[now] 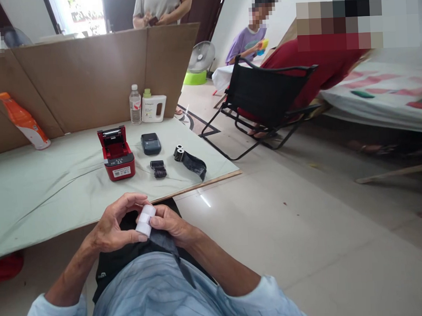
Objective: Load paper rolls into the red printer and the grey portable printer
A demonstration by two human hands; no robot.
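Observation:
Over my lap, a small white paper roll (145,220) is held between my two hands. My left hand (118,223) grips its ends, thumb at the lower end and fingers at the upper one. My right hand (172,223) pinches its right side, with the thumb on top. From beneath the roll a dark ribbon strip (182,266) trails down across my shirt. On the table ahead stands a red label printer (119,162) with its lid raised. Beside it lie a dark grey device (150,144), a dark ribbon roll (158,169), and another ribbon roll (192,164) with its strip unwound.
A cardboard panel (102,79) stands along the back of the pale green table (52,202). Before it are an orange bottle (24,122), a water bottle (135,105) and a white jug (153,107). Right of the table, a person sits in a black folding chair (264,90).

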